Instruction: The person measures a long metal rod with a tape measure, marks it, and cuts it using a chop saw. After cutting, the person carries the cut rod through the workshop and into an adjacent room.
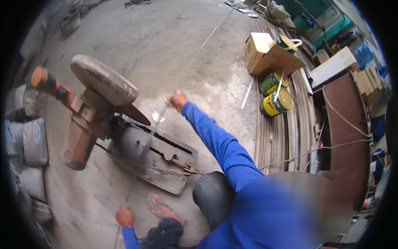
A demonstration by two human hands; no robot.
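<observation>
A long, thin metal rod (210,35) runs from the far floor toward me, crossing the base of an orange cut-off saw (83,120). My right hand (178,101) is closed around the rod just beyond the saw's base, with the blue-sleeved arm stretched forward. Nearer to me, at the lower left, my left hand (125,215) is closed on the same rod. The saw's head, with its round disc guard (103,79), is tilted up to the left. On its metal base plate (174,182) lies a chain (166,171). The middle of the rod is blurred.
To the right stand an open cardboard box (259,54) and yellow-and-black paint cans (277,103). Long strips (273,145) lie stacked beside them, with a cable (331,147) across. Filled sacks (35,143) line the left. My sandalled foot (166,211) is close to the saw base.
</observation>
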